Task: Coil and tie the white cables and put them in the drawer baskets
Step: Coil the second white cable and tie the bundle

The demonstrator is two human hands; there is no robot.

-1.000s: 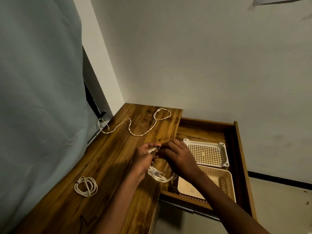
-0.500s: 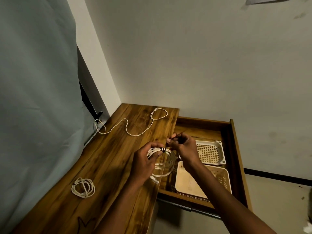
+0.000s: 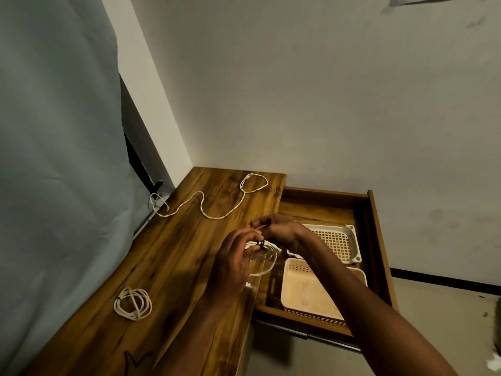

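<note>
Two hands worked one coiled white cable above the desk's right edge.

Held in the left hand, whose curled fingers closed round it, the coiled cable hung at the desk edge beside the open drawer; its dark tie sat just above that grip. The right hand pinched a thin strand directly above the tie. A tied coil lay near the desk's left side, a loose cable farther back. Two baskets sat in the drawer.

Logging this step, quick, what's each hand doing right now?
Left hand: holds the coiled white cable.
Right hand: pinches the tie end.
</note>
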